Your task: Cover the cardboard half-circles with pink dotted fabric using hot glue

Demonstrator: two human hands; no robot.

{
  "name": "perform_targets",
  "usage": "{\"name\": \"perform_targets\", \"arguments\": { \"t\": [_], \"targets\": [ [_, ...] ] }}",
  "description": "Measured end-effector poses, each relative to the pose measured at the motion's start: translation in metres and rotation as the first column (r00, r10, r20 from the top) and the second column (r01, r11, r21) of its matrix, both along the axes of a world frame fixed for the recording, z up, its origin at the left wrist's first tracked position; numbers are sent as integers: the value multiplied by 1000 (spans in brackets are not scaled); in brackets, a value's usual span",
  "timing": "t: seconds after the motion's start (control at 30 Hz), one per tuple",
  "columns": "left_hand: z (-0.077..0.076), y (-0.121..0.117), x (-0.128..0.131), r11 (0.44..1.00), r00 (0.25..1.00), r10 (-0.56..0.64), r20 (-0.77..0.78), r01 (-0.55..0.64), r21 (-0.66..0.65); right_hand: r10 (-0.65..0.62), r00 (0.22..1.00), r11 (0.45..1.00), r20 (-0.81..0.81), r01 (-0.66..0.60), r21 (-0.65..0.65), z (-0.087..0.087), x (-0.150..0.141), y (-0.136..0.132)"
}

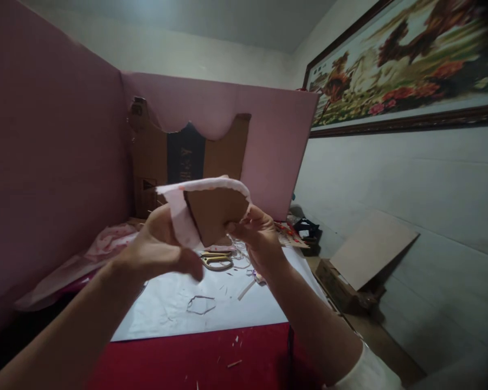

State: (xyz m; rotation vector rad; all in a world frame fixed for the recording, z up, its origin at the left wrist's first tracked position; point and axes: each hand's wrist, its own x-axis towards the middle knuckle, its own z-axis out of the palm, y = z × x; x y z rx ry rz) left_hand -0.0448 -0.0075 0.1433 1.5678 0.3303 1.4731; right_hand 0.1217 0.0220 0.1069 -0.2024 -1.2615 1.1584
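Observation:
A brown cardboard piece [215,214] with a curved top is held up above the table, and pale pink fabric [211,184] wraps its upper edge. At its left side a loose fabric flap hangs down. My right hand [256,233] pinches the piece at its right edge, thumb on the cardboard face. My left hand [158,244] is at the fabric flap, its thumb stretched out well apart below and slightly blurred. The left fingers are partly hidden behind the fabric, touching or very near it.
Gold-handled scissors [217,261] lie on the white sheet [166,319], among string and scraps. A red cloth [187,357] covers the near side. Pink-covered panels [274,151] stand behind and at left. Crumpled pink fabric [109,241] lies left; a cardboard box [337,281] sits right.

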Motion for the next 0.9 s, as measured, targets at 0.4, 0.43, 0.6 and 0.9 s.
{"name": "perform_targets", "arguments": {
  "t": [0.4,0.43,0.6,0.9],
  "targets": [
    [-37,14,33,970,963,174,205,-132,-204,-190,979,976,75,196,-92,-30,-7,3],
    [-36,14,33,971,966,164,198,-123,-205,-193,978,975,77,200,-94,-32,-6,4],
    [-31,10,30,987,977,97,191,-71,-141,-193,978,975,76,200,-95,-37,-4,8],
    [-32,15,5,989,989,78,-125,-92,-114,-168,985,983,29,170,-75,-29,5,5]
  ]
}}
